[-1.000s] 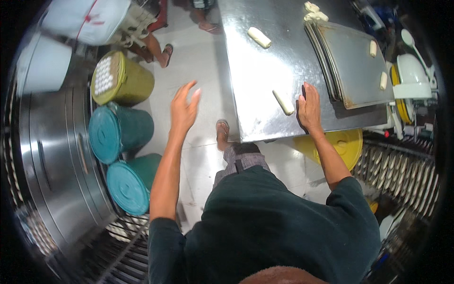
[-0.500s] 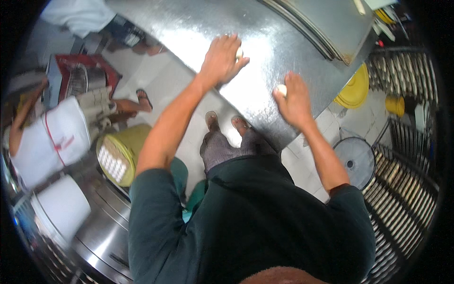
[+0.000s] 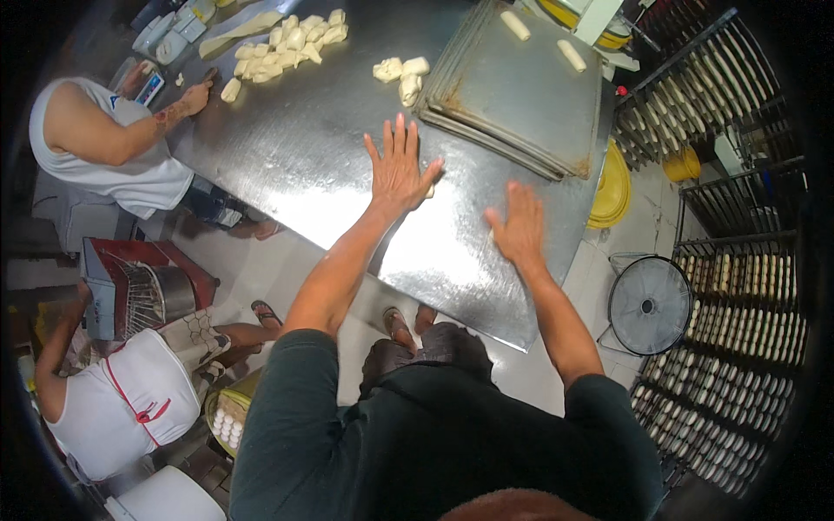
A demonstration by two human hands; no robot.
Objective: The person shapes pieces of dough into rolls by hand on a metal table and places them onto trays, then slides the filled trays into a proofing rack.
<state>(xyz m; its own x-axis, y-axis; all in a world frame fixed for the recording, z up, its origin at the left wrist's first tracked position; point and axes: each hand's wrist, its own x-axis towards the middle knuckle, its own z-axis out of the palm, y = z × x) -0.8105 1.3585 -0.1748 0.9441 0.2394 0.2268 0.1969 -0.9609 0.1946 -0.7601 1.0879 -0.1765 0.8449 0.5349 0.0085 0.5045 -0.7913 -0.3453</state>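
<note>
On the steel table, my left hand lies palm down with its fingers spread wide. A bit of pale dough shows beneath its thumb side. To the right, my right hand is stretched flat, its fingertips smeared by motion. A sliver of pale dough peeks out by its thumb; the palm hides the rest. Beyond my left hand sits a small cluster of dough pieces. Farther right, stacked metal trays carry two dough rolls, a left one and a right one.
A pile of dough pieces lies at the far left, near a co-worker's hand. Another person stands left, beside a red-sided mixer. Racks of dough rolls, a yellow tub and a round grey lid line the right.
The view has tilted up, showing more of the far table, the dough pile and the trays. My left hand's fingers are now spread, and my right hand has flattened over its dough.
</note>
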